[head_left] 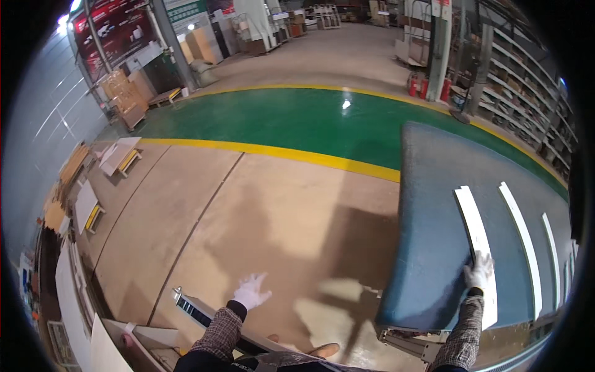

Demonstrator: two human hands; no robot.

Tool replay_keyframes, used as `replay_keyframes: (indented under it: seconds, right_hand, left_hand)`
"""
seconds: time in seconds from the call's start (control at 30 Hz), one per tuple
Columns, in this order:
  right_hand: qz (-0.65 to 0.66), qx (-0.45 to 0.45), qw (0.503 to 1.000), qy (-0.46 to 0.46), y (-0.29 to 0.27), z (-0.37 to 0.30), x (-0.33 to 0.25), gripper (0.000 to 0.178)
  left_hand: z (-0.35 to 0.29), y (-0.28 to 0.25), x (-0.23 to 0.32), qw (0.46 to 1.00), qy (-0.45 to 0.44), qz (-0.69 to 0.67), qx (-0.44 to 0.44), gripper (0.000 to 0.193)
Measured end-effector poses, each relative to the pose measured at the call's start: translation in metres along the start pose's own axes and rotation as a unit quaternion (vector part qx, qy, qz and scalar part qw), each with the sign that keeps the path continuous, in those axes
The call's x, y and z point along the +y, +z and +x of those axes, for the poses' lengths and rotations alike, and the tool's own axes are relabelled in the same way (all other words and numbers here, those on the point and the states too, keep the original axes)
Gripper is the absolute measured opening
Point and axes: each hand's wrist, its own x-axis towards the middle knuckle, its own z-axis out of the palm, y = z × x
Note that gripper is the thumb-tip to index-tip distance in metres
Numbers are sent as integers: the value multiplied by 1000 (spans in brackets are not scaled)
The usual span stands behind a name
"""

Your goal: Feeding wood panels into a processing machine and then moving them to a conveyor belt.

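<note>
My right hand (479, 273), in a white glove, reaches over the left edge of a long white strip (474, 226) and grips it partway along. The strip lies lengthwise on a blue-grey belt surface (434, 217), and its near end passes beside my right forearm. The undersides of the right fingers are hidden. My left hand (250, 292), gloved as well, is held out over the floor with its fingers spread and nothing in it. Below that hand is a dark slotted metal piece (193, 309).
More white strips (522, 245) lie to the right on the belt. Boards and a box-like holder (142, 338) stand at the lower left. Low stacks of panels (119, 155) line the left side. Beyond the belt are a green walkway (279, 115), a post (439, 56) and shelving (520, 80).
</note>
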Motion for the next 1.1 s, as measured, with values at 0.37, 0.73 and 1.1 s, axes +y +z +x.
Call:
replay_keyframes:
  seconds: [0.37, 0.73, 1.1]
  right_hand:
    - [143, 113, 963, -198, -120, -313, -244, 69]
    - [94, 230, 917, 312, -131, -726, -340, 60]
    - [16, 221, 794, 566, -143, -987, -508, 62]
  left_hand:
    - [-32, 0, 63, 843, 398, -174, -317, 74]
    - [-128, -50, 102, 675, 675, -61, -292, 95]
    - [-118, 1, 75, 657, 736, -37, -159, 87]
